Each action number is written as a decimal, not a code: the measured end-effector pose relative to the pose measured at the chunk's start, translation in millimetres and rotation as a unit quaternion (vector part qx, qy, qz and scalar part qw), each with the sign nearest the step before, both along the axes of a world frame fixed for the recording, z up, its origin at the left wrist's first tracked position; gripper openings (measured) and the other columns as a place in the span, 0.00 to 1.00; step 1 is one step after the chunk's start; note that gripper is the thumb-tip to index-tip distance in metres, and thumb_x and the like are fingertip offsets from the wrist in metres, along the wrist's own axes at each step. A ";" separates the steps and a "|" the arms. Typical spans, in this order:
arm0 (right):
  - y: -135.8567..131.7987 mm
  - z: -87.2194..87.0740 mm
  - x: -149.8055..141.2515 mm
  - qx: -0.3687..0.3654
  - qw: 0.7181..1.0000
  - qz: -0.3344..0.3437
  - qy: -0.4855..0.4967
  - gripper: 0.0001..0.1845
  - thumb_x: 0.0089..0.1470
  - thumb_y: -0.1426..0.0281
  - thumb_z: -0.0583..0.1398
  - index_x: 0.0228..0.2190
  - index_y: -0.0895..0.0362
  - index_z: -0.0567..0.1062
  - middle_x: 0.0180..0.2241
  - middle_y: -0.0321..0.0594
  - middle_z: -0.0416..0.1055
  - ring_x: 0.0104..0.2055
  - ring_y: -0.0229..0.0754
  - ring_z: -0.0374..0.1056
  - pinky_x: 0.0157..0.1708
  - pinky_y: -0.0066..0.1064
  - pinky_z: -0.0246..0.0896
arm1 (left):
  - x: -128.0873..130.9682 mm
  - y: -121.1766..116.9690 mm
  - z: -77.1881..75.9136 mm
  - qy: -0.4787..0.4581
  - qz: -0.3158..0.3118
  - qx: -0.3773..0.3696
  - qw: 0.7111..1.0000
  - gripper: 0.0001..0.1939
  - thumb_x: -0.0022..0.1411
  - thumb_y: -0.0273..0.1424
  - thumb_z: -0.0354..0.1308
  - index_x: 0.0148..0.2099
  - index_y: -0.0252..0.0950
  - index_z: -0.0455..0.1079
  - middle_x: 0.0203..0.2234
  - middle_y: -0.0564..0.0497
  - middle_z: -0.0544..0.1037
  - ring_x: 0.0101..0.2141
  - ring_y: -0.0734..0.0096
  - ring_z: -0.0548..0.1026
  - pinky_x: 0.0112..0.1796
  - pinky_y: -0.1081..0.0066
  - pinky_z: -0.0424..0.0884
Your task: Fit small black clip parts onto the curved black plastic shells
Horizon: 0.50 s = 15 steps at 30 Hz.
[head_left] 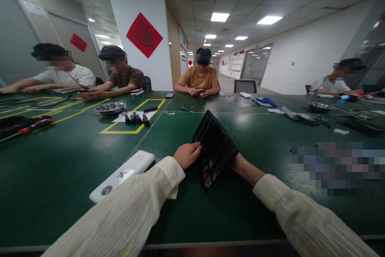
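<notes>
Across the broad green tabletop [66, 193], a black tool with a red handle [45, 122] lies at the left. To its right and farther off, a shiny round metal bowl [120, 111] stands just beside a group of short black cylindrical pieces [137, 119], within reach of yellow tape [120, 132] marking the surface. Nearer, a white oblong slab with rounded corners [136, 164] lies flat beside the left sleeve, bearing a pale paper label [128, 174].

At the centre, the left hand [187, 155] meets the left edge of the tray, its fingers bent and close together; a small blue piece [201, 146] shows at the fingertips, but I cannot tell whether it is pinched. The black rectangular tray with a grid of compartments [219, 140] stands steeply tilted between the two hands, one corner pointing down toward the near edge. The right hand [238, 162] is behind its right side; its fingers are hidden, so I cannot tell how far they are closed.

Beyond, a seated person in a tan shirt [197, 76] faces this way. Farther right are a blue object [264, 102] and a second metal bowl [320, 110].
</notes>
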State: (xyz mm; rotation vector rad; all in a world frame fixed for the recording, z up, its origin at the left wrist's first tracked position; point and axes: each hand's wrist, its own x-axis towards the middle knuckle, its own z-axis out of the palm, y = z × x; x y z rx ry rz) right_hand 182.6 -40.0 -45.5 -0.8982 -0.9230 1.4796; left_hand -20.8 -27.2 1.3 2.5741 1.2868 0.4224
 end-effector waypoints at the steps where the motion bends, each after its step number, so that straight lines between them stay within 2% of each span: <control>1: -0.8 1.8 -0.4 -0.014 1.000 0.000 0.011 0.10 0.46 0.61 0.63 0.32 0.51 0.74 0.28 0.35 0.74 0.36 0.48 0.71 0.34 0.40 0.67 | -0.2 0.3 -0.4 0.001 0.001 0.001 1.000 0.18 0.66 0.38 0.36 0.36 0.37 0.66 0.26 0.49 0.73 0.31 0.64 0.73 0.33 0.69 0.63; 6: -4.5 6.7 -0.7 -0.021 0.999 0.001 0.024 0.09 0.46 0.63 0.63 0.31 0.50 0.74 0.28 0.34 0.75 0.37 0.47 0.72 0.37 0.40 0.66 | -0.6 0.3 -1.0 -0.003 0.000 0.002 1.000 0.19 0.67 0.38 0.37 0.37 0.37 0.66 0.26 0.48 0.73 0.31 0.64 0.73 0.34 0.68 0.63; 12: 0.2 0.0 -0.5 -0.016 1.000 0.002 0.021 0.11 0.44 0.61 0.63 0.31 0.51 0.74 0.28 0.35 0.74 0.34 0.47 0.71 0.34 0.39 0.65 | 0.6 -2.2 1.1 0.010 0.002 0.015 1.000 0.18 0.67 0.37 0.37 0.36 0.37 0.66 0.24 0.50 0.72 0.29 0.66 0.73 0.32 0.70 0.63; 15: 2.7 -3.0 -0.3 0.017 1.000 0.008 0.013 0.11 0.44 0.60 0.63 0.31 0.52 0.74 0.27 0.35 0.74 0.34 0.48 0.71 0.35 0.40 0.65 | 1.0 -2.0 1.6 0.020 -0.001 0.016 1.000 0.18 0.67 0.37 0.36 0.35 0.37 0.65 0.23 0.50 0.72 0.29 0.65 0.72 0.31 0.70 0.62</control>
